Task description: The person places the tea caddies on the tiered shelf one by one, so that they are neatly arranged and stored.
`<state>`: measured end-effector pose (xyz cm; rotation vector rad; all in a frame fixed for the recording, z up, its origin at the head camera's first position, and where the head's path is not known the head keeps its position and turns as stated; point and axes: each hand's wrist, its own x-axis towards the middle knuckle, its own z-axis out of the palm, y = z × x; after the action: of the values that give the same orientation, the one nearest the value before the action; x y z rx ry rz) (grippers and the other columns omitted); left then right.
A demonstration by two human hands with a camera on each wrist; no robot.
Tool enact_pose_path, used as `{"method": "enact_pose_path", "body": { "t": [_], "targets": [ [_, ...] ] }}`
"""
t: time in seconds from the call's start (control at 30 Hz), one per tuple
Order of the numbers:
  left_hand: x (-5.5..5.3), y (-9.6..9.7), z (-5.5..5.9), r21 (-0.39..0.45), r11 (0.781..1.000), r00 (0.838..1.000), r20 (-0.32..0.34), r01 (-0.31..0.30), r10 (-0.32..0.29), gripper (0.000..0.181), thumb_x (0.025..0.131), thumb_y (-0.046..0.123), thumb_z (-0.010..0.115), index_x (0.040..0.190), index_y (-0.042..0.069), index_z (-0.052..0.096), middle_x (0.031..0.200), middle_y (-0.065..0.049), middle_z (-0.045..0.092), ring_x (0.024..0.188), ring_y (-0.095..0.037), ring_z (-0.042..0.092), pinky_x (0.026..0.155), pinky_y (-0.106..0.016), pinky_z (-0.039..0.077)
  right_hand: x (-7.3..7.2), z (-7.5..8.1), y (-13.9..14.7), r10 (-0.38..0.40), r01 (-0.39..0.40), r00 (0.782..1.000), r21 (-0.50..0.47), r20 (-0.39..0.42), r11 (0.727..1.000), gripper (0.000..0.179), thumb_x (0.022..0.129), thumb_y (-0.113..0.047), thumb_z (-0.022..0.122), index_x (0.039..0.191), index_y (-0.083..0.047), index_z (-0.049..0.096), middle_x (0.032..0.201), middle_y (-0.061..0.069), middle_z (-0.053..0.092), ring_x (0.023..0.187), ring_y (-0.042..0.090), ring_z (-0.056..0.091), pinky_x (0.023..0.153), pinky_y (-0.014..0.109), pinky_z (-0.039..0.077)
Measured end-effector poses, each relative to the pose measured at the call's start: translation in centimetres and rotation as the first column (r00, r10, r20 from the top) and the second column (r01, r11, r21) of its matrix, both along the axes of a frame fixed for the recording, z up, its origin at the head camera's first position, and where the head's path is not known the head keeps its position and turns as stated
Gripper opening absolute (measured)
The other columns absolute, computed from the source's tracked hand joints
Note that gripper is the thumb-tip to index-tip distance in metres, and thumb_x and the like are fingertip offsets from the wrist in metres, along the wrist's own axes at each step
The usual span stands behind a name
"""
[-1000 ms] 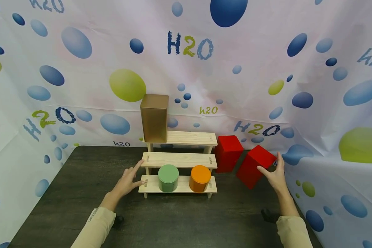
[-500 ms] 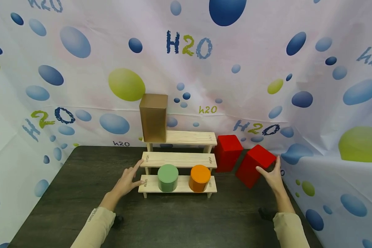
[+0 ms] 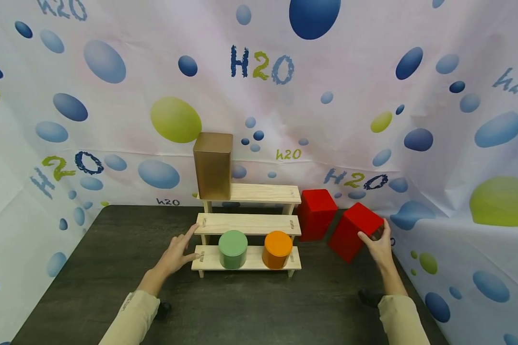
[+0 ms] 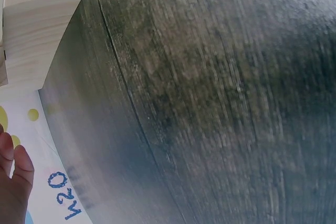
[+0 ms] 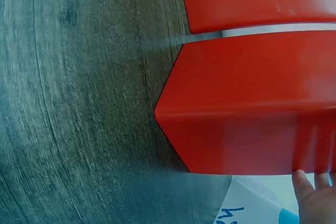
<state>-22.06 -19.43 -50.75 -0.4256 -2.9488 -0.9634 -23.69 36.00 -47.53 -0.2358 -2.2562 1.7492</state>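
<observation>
Right hand (image 3: 382, 248) spread at the right red box (image 3: 351, 232), left hand (image 3: 175, 251) at the wooden rack (image 3: 248, 224)

The right hand is spread wide, its thumb well apart from its fingers, at the right side of the right red box. In the right wrist view, fingertips touch the box along its edge; how firmly they press cannot be told. That box stands at an angle on the dark tabletop (image 3: 241, 311), to the right of the left red box (image 3: 317, 213), with a narrow gap between them. The left red box is just beside the rack's right end.

The left hand is also spread and holds nothing. Its index finger reaches the left end of the middle shelf and its thumb the left end of the lowest, nearest shelf; whether they truly touch is unclear.

The lowest shelf carries a green tin (image 3: 233, 249) on the left and an orange tin (image 3: 277, 250) on the right. A gold box (image 3: 213, 167) stands upright at the left end of the top, farthest shelf.

The white backdrop (image 3: 354, 120) reads "H2O" and "h2O" several times in blue and green, among blue and green ovals. Small lettering on the left sleeve (image 3: 131, 318) is too small to read. The visible sides of the tins and boxes look plain.
</observation>
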Motion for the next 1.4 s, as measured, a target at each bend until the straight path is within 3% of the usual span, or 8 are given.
{"method": "enact_pose_path", "body": {
  "t": [0.07, 0.27, 0.5, 0.73, 0.9, 1.13, 1.2, 1.4],
  "targets": [
    [0.1, 0.0, 0.0, 0.002, 1.0, 1.0, -0.001, 0.002, -0.002, 0.087, 0.077, 0.017, 0.073, 0.145, 0.018, 0.02, 0.076, -0.007, 0.035, 0.072, -0.019, 0.026, 0.054, -0.029, 0.026, 0.1, -0.1, -0.2, -0.015, 0.015, 1.0, -0.002, -0.008, 1.0, 0.091, 0.085, -0.003, 0.061, 0.146, -0.009, -0.005, 0.145, 0.017, 0.016, 0.127, 0.028, 0.021, 0.103, 0.041, 0.026],
    [0.1, 0.1, 0.0, 0.015, 1.0, 1.0, 0.002, 0.004, -0.004, 0.087, 0.076, 0.017, 0.074, 0.145, 0.018, 0.02, 0.076, -0.007, 0.035, 0.071, -0.019, 0.026, 0.053, -0.028, 0.026, 0.3, -0.2, -0.6, -0.087, 0.087, 0.996, 0.02, -0.02, 0.996, 0.09, 0.083, -0.004, 0.064, 0.147, -0.009, 0.001, 0.143, 0.015, 0.022, 0.125, 0.025, 0.025, 0.089, 0.017, 0.034],
    [0.1, 0.2, -0.1, 0.011, 1.0, 1.0, -0.011, 0.009, -0.009, 0.087, 0.077, 0.019, 0.073, 0.145, 0.02, 0.019, 0.077, -0.009, 0.037, 0.072, -0.019, 0.026, 0.053, -0.028, 0.027, 1.0, 0.4, -1.1, -0.129, 0.13, 0.991, 0.024, -0.034, 0.991, 0.089, 0.082, -0.007, 0.066, 0.147, -0.01, 0.006, 0.141, 0.014, 0.026, 0.124, 0.023, 0.027, 0.095, 0.027, 0.033],
    [0.3, 0.0, -0.2, 0.0, 1.0, 1.0, -0.024, 0.002, -0.002, 0.088, 0.076, 0.019, 0.074, 0.145, 0.02, 0.02, 0.076, -0.007, 0.036, 0.071, -0.018, 0.026, 0.052, -0.028, 0.027, 1.5, 1.9, -1.8, -0.134, 0.132, 0.986, -0.029, -0.098, 0.991, 0.084, 0.081, -0.002, 0.066, 0.146, -0.011, 0.014, 0.131, 0.005, 0.034, 0.114, 0.016, 0.035, 0.082, 0.009, 0.037],
    [0.4, 0.0, -0.3, 0.002, 1.0, 1.0, -0.012, -0.006, 0.006, 0.087, 0.076, 0.019, 0.074, 0.144, 0.019, 0.02, 0.075, -0.005, 0.035, 0.071, -0.018, 0.026, 0.053, -0.028, 0.027, 1.5, 3.1, -2.2, -0.122, 0.116, 0.979, -0.044, -0.163, 0.992, 0.081, 0.08, 0.001, 0.066, 0.145, -0.012, 0.02, 0.125, -0.002, 0.037, 0.11, 0.01, 0.036, 0.083, 0.008, 0.038],
    [0.4, -0.1, -0.2, 0.006, 1.0, 1.0, -0.007, -0.006, 0.006, 0.087, 0.076, 0.018, 0.073, 0.145, 0.019, 0.019, 0.076, -0.003, 0.033, 0.072, -0.018, 0.026, 0.053, -0.028, 0.026, 1.6, 4.3, -2.7, -0.116, 0.111, 0.976, -0.039, -0.181, 0.993, 0.081, 0.081, 0.003, 0.064, 0.146, -0.013, 0.019, 0.134, 0.007, 0.035, 0.115, 0.013, 0.034, 0.085, 0.008, 0.037],
    [0.4, -0.2, -0.2, 0.007, 1.0, 1.0, -0.019, -0.005, 0.005, 0.088, 0.076, 0.018, 0.074, 0.145, 0.021, 0.019, 0.076, -0.004, 0.033, 0.072, -0.018, 0.026, 0.053, -0.028, 0.026, 1.7, 4.5, -2.7, -0.113, 0.107, 0.974, -0.038, -0.199, 0.994, 0.08, 0.08, 0.003, 0.063, 0.146, -0.014, 0.02, 0.131, 0.003, 0.037, 0.113, 0.011, 0.035, 0.083, 0.009, 0.038],
    [0.6, -0.3, -0.3, 0.057, 0.998, 0.99, -0.138, 0.036, -0.027, 0.09, 0.076, 0.027, 0.074, 0.146, 0.031, 0.017, 0.074, -0.004, 0.034, 0.071, -0.018, 0.026, 0.049, -0.027, 0.025, 2.3, 5.6, -2.9, -0.099, 0.084, 0.962, -0.066, -0.256, 0.994, 0.076, 0.081, -0.002, 0.065, 0.144, -0.015, 0.026, 0.122, -0.009, 0.041, 0.11, 0.008, 0.038, 0.082, 0.011, 0.038]
  ]
}}
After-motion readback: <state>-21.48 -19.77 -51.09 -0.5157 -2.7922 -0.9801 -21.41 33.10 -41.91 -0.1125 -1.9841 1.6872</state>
